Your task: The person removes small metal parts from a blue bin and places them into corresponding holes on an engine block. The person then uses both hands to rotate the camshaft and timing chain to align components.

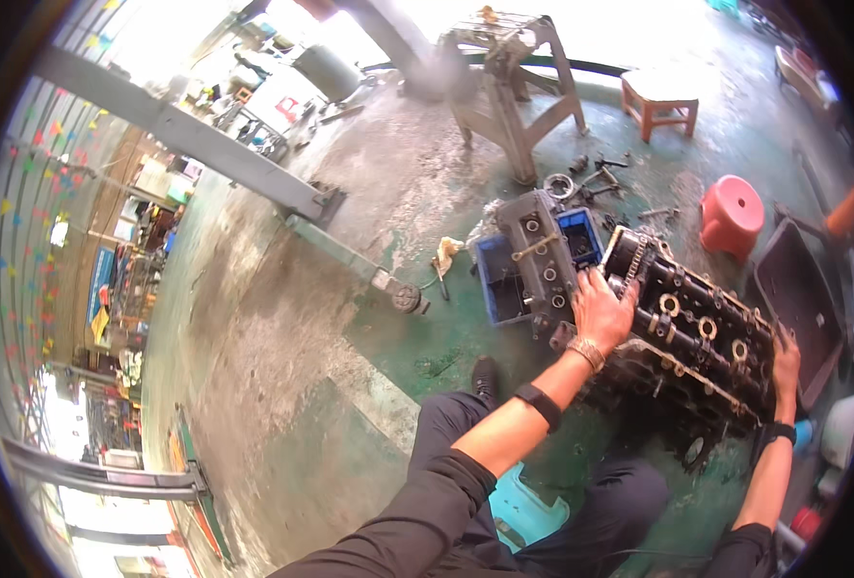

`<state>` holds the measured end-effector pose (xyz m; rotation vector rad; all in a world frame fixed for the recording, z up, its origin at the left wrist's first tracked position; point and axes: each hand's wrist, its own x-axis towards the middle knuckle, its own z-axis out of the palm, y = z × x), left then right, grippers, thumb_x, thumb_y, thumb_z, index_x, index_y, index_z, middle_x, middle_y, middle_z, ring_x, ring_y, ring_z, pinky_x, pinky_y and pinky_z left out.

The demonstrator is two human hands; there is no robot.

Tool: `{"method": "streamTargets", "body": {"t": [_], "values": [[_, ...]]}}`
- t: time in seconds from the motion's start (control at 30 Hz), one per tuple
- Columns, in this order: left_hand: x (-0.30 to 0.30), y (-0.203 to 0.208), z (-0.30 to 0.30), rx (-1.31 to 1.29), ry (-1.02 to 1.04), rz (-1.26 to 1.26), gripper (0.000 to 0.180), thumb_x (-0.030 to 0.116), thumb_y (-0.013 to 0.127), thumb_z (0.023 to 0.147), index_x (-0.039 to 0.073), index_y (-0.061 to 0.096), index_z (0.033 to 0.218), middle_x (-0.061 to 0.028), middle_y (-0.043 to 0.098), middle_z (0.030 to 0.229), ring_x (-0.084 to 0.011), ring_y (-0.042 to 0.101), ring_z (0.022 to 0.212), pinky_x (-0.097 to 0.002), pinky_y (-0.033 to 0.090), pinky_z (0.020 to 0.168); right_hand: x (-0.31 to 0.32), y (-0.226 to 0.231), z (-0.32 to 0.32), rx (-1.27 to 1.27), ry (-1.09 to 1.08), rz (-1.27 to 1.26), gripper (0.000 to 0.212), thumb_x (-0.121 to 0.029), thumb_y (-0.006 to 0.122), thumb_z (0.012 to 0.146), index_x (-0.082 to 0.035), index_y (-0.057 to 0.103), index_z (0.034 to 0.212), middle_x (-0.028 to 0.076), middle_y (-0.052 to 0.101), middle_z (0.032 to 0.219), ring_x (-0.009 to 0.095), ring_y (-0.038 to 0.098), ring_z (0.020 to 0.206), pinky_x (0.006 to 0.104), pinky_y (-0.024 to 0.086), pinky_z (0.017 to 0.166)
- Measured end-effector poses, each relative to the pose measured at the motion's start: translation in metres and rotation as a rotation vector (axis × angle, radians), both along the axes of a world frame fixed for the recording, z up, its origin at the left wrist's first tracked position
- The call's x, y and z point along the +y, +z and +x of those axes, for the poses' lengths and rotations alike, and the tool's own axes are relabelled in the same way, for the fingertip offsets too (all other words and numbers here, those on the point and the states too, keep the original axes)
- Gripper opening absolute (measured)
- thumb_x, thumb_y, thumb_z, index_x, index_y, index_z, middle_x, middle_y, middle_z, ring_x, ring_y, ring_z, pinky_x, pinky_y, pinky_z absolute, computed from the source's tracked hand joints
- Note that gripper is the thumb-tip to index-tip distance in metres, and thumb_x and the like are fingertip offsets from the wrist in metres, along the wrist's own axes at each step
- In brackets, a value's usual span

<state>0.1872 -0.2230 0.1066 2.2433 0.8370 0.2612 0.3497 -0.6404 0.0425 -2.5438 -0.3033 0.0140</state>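
My left hand (602,310) lies flat on the left end of the cylinder head (697,332), fingers spread wide and pressed against the metal beside the timing chain (631,262); it grips nothing, only bears on the casting. My right hand (786,361) sits at the far right end of the same head, fingers curled over its edge, though I cannot tell how tightly they close from here. The cylinder head rests on the green concrete floor (388,337) in front of my knees, its long axis running from the left and far side down toward the right and near side, the chain end pointing left and away. Its top faces up, showing a row of round bores and brass-coloured rings. Just left of it a grey valve cover (541,260) lies across a blue plastic crate (504,279), touching my left fingertips or nearly so. A red plastic stool (733,214) stands farther right, a dark tray (801,299) just beyond my right hand.
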Motion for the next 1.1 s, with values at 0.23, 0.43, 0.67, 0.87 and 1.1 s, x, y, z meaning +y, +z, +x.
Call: {"method": "streamTargets", "body": {"t": [0.23,0.43,0.67,0.87,1.1], "values": [[-0.017,0.01,-0.011,0.002,0.079,0.143,0.056,0.047,0.061,0.087,-0.002,0.051,0.113,-0.0216,0.055,0.117,-0.0387,0.055,0.107,-0.0475,0.043,0.093,-0.007,-0.003,0.001,-0.003,0.007,0.07,0.035,-0.013,0.055,0.094,0.003,0.058,0.126,0.02,0.06,0.127,0.029,0.053,0.124,0.0344,0.037,0.106],[-0.014,0.011,-0.009,0.073,0.024,0.161,0.058,0.049,0.058,0.088,-0.001,0.048,0.117,-0.0206,0.056,0.109,-0.0376,0.057,0.103,-0.0492,0.045,0.088,-0.013,-0.003,-0.009,-0.027,-0.015,-0.151,0.044,-0.007,0.056,0.091,0.0,0.051,0.134,0.022,0.051,0.137,0.033,0.046,0.131,0.0368,0.033,0.11],[-0.013,0.01,-0.01,0.066,-0.003,0.151,0.052,0.045,0.059,0.089,-0.001,0.048,0.111,-0.0216,0.055,0.106,-0.039,0.057,0.099,-0.0507,0.045,0.084,-0.013,0.019,-0.005,0.028,0.145,-0.186,0.044,-0.001,0.056,0.086,0.003,0.053,0.13,0.025,0.054,0.132,0.037,0.049,0.126,0.0371,0.036,0.107],[-0.012,0.012,-0.011,0.098,-0.028,0.213,0.065,0.052,0.053,0.09,-0.005,0.046,0.122,-0.0196,0.054,0.105,-0.0366,0.057,0.099,-0.0486,0.045,0.083,0.013,0.047,-0.011,0.078,0.126,-0.18,0.038,-0.001,0.059,0.084,0.003,0.059,0.122,0.025,0.06,0.122,0.037,0.054,0.12,0.0394,0.04,0.103],[-0.001,-0.01,-0.009,0.009,-0.101,0.408,0.062,0.05,0.053,0.091,-0.006,0.051,0.117,-0.0238,0.059,0.104,-0.038,0.06,0.095,-0.0459,0.05,0.079,0.026,0.053,-0.023,-0.022,0.161,-0.153,0.037,-0.018,0.058,0.09,-0.002,0.059,0.123,0.023,0.06,0.123,0.038,0.055,0.116,0.0414,0.044,0.099]]}}
